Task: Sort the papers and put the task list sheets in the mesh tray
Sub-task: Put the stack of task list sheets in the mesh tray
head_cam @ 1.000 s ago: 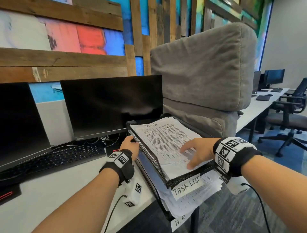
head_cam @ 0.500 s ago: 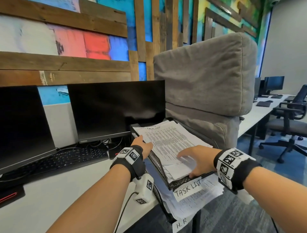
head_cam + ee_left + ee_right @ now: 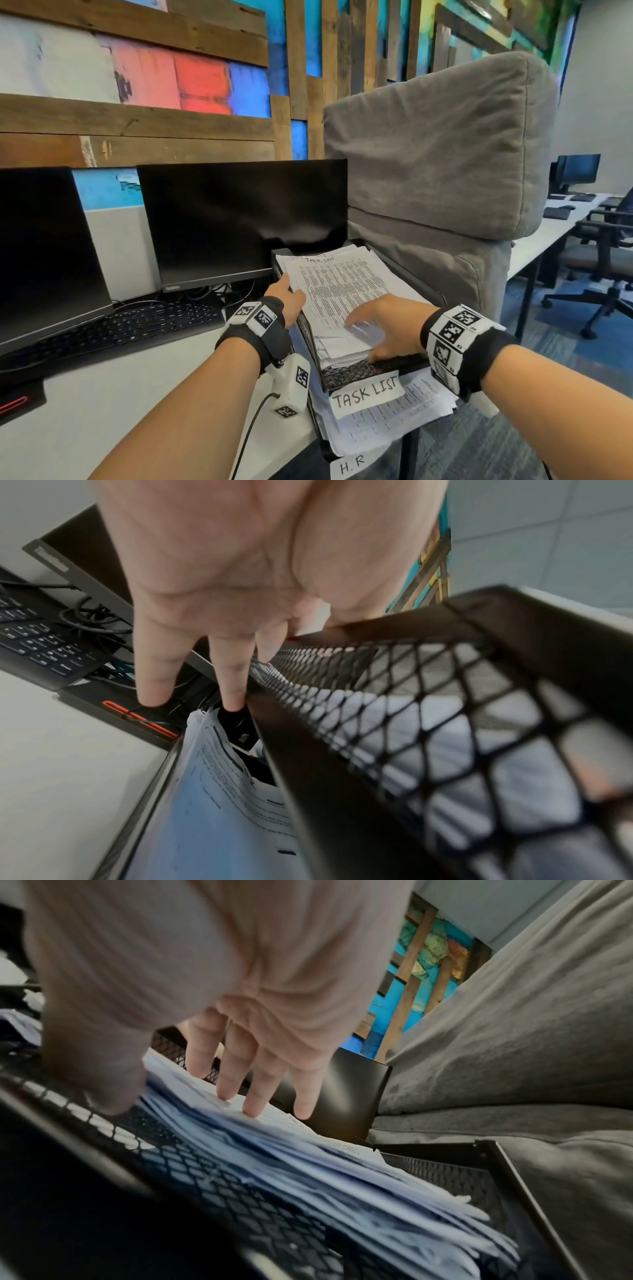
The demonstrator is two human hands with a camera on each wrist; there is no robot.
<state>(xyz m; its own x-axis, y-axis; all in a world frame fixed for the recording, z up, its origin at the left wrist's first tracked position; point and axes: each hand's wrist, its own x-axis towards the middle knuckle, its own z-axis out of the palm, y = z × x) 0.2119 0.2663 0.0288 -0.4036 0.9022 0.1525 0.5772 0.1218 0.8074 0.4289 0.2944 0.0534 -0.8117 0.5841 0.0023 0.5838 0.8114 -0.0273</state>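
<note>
A black mesh tray with a handwritten "TASK LIST" label stands on the desk's right end. A thick stack of printed task list sheets lies in it. My left hand is at the tray's left wall; its fingers point straight down the outside, with the thumb at the rim. My right hand lies on the stack's near end, and its spread fingertips touch the top sheets. Bare mesh floor shows in front of the stack.
Below sits a second tray of papers labelled "H.R". Two dark monitors and a keyboard occupy the white desk to the left. A big grey cushion stands right behind the trays. Office chairs are at the far right.
The stack now sits deeper in the tray, with bare mesh showing at the front. My right hand has stayed on its near end, and my left hand has shifted forward along the left rim.
</note>
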